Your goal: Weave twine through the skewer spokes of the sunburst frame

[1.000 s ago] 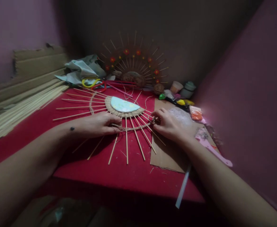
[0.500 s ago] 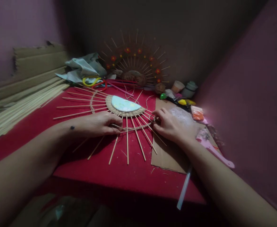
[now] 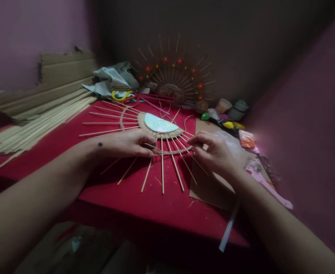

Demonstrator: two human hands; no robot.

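A sunburst piece lies flat on the red table (image 3: 70, 148): a pale blue disc (image 3: 158, 123) ringed with woven jute and several thin wooden sticks (image 3: 162, 167) fanning outward. A jute cord (image 3: 174, 151) runs across the sticks near the front. My left hand (image 3: 130, 144) rests on the sticks left of centre, fingertips pinching the cord's left end. My right hand (image 3: 214, 152) pinches the cord's right end at the sticks, over a brown cardboard sheet (image 3: 210, 190).
A finished sunburst with red flowers (image 3: 173, 72) leans on the back wall. Long sticks and cardboard strips (image 3: 38, 114) pile at left. Scissors (image 3: 125, 97), cloth, small pots (image 3: 230, 108), a pink tool (image 3: 267, 182) and a white tube (image 3: 228, 228) lie around.
The view has shifted, so everything sits further right in frame. My right hand has lifted its fingers and drawn the cord slightly tighter across the sticks. My left hand keeps its hold.
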